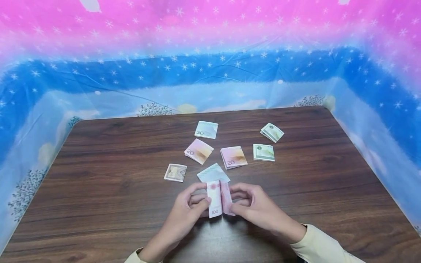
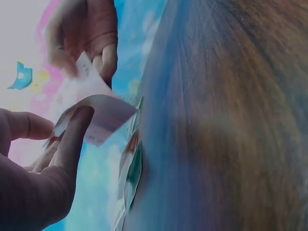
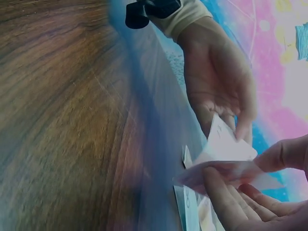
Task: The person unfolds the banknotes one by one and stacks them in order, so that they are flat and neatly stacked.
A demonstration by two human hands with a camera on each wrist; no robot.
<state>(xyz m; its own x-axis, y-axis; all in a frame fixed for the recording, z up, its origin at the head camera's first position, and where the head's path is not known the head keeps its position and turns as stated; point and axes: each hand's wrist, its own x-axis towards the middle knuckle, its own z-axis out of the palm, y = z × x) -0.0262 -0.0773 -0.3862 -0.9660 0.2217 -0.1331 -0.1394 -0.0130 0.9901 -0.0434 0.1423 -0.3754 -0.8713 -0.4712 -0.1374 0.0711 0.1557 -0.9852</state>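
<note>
A pinkish 100 banknote [image 1: 215,200], creased down its middle into two panels, is held up between both hands above the front part of the table. My left hand [image 1: 184,212] pinches its left edge, thumb on the near face. On the other edge, my right hand [image 1: 258,208] grips the note with thumb and curled fingers. The left wrist view shows the bent note [image 2: 108,118] raised off the tabletop. Just beyond it lies a pale green folded note [image 1: 213,172], partly covered by the held one.
Several folded notes lie farther back: two 20 notes [image 1: 234,157], a 50 note [image 1: 206,130], two green notes [image 1: 264,152] at the right and a brownish note [image 1: 175,172] at the left. The brown wooden table [image 1: 98,190] meets a snowflake-patterned cloth [image 1: 197,69] behind.
</note>
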